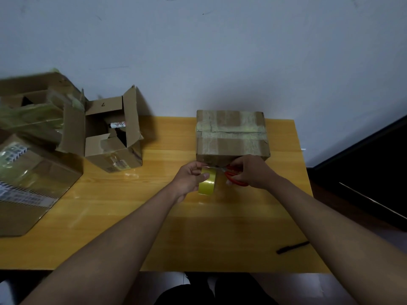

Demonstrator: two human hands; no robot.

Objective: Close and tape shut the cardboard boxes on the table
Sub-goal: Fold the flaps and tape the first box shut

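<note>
On the table, one box is taped; my left hand holds tape, my right hand scissors; the open box waits.

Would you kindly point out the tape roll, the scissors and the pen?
tape roll (206, 185), head view, yellow outer band
scissors (234, 176), head view, red handle loop
pen (293, 247), head view, middle of barrel

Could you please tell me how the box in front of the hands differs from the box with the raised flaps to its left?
The closed box has its flaps down and taped along the seam; the open box has flaps standing up, its contents showing. The closed box sits square to the wall, the open box is turned at an angle. Both are brown cardboard on the table.
</note>
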